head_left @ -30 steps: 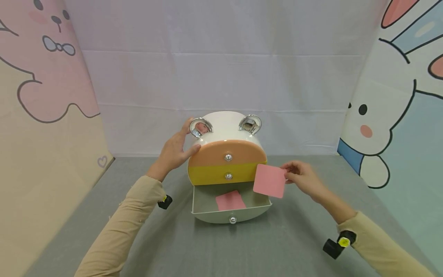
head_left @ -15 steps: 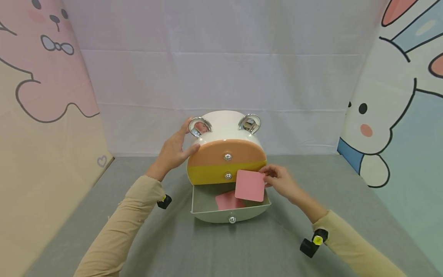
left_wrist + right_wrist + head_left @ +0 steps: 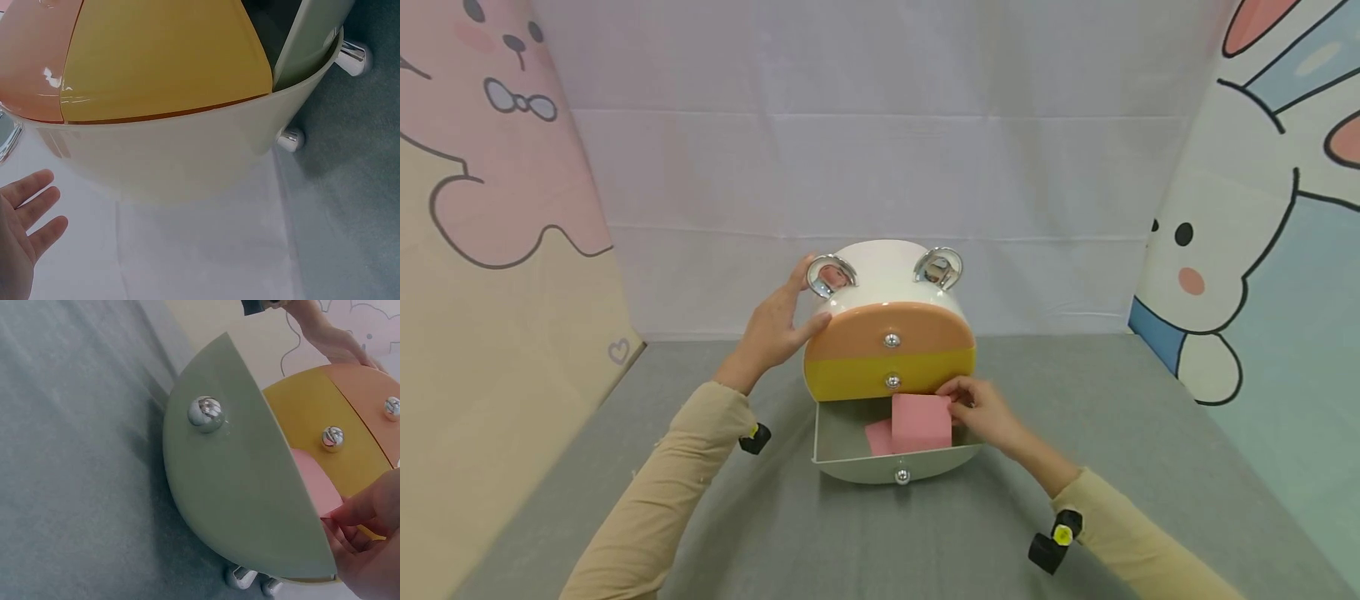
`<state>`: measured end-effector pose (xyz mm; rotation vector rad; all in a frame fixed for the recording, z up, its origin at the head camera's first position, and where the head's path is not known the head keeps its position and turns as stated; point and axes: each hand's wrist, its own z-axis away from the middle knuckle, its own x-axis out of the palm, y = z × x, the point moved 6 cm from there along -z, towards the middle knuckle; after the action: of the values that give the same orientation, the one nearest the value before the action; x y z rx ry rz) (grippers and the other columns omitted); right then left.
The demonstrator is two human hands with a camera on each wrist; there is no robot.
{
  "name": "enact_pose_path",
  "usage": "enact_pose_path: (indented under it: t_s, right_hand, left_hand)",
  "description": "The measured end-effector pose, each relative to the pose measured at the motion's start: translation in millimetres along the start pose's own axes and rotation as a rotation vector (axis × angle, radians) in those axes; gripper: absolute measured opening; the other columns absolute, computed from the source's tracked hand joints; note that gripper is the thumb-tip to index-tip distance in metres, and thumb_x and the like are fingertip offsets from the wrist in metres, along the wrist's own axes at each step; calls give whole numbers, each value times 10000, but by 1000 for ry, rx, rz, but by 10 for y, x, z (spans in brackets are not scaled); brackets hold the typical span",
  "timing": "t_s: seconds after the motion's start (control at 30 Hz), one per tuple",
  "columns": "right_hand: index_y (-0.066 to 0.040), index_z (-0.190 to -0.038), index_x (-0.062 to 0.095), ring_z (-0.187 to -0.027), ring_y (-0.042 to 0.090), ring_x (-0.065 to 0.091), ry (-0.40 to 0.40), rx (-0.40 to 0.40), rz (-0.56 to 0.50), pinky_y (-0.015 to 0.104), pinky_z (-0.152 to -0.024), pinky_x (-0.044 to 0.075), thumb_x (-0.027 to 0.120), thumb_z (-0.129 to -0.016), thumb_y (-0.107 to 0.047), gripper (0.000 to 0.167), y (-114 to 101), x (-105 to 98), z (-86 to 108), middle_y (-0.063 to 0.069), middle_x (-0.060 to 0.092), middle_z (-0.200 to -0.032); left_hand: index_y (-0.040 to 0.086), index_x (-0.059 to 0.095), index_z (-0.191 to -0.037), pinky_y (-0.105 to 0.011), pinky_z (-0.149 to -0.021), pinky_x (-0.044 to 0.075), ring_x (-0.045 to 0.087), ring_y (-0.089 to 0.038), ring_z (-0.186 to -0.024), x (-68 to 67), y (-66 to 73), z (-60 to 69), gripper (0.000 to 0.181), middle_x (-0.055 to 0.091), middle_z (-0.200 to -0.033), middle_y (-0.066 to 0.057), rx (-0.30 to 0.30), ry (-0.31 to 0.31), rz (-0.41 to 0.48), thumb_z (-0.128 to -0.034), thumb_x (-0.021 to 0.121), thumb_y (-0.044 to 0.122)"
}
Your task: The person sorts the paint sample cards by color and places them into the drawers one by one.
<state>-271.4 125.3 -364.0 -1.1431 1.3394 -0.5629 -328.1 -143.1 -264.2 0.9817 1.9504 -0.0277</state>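
A small rounded chest of drawers has a white body, chrome ear-shaped rings, an orange drawer, a yellow drawer and a grey-green bottom drawer, which is pulled out. My right hand pinches a pink square card by its right edge, over the open drawer. Inside that drawer lies a second pink card, partly covered by the held one. My left hand rests on the chest's upper left side, thumb near the orange front. In the left wrist view, that hand's fingers are extended.
The chest stands on a grey cloth-covered table. A white cloth backdrop hangs behind it. Printed cartoon panels flank both sides, with a rabbit on the right. Chrome feet stick out under the chest.
My right hand has carried the pink card left and down, from beside the chest to over the open bottom drawer. The left hand has stayed on the chest.
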Motion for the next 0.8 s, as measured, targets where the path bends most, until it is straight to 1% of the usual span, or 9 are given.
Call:
enact_pose_path:
  t_s: [0.13,0.27,0.43,0.6,0.67,0.8]
  right_hand:
    - [96,-944,595,-698,220,564,8,-36,28,351,-611,537,520,-807,129,160,-10,63,-12,161,582,-844]
    - [80,-942,601,-699,207,561,-7,-33,67,311,-602,537,520,-808,125,163,-2,115,-17,147,577,-857]
    - [86,-937,601,-684,197,556,-28,-82,108,257,-584,522,501,-797,134,179,-15,139,-11,154,571,-859]
    - [79,-934,606,-688,187,547,-24,-113,147,245,-593,499,500,-790,139,189,-17,133,-8,151,563,-878]
    - [94,-940,601,-692,189,547,-18,-123,143,243,-595,496,496,-786,152,195,-23,118,-11,166,565,-888]
    - [107,-934,598,-715,201,552,20,-159,139,250,-609,487,495,-763,168,209,-68,34,-16,199,581,-884]
  left_hand:
    - [236,88,-1469,-528,-928,365,454,-318,-1185,-2,0,0,781,486,-1296,-184,0,0,-3,-862,460,559]
    - [229,89,-1469,-526,-924,368,457,-317,-1180,-2,2,0,782,492,-1286,-189,1,2,1,-863,465,551]
    - [227,93,-1470,-526,-922,370,459,-313,-1179,0,-1,-1,784,491,-1288,-188,4,5,2,-862,458,561]
    - [223,91,-1470,-525,-927,367,456,-315,-1182,1,-6,-2,786,492,-1285,-190,2,4,2,-862,458,561]
    - [223,92,-1470,-525,-928,366,456,-314,-1183,0,-7,-1,784,493,-1284,-189,2,5,3,-863,463,553]
    - [221,97,-1469,-522,-929,367,457,-314,-1182,-1,-6,1,778,498,-1279,-188,4,8,5,-865,481,526]
